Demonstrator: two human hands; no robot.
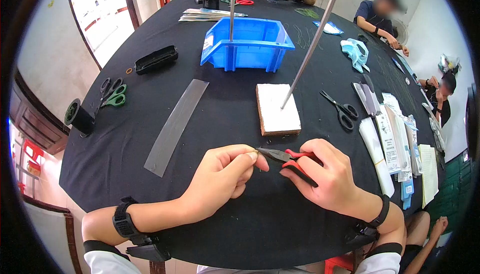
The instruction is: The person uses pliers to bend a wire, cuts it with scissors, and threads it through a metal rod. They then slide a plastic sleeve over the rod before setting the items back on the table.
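My right hand (325,174) is wrapped round the red-handled pliers (275,154), whose dark jaws point left. The thumb and fingertips of my left hand (225,171) are pinched together right at the tips of the jaws. Whatever small thing sits between those fingers is too tiny to make out. Just beyond my hands stands a white-topped block (275,116) with a thin metal rod (310,44) rising from it. A clear plastic strip (177,126) lies to the left of the block, and black scissors (342,111) rest to its right.
A blue bin (250,49) stands farther back, with a black tray (156,60) to its left. Green and black scissors (114,94) lie near a thread spool (80,118) at left. Paper packets (392,139) and a stapler (367,96) are at right. Other people sit round the table.
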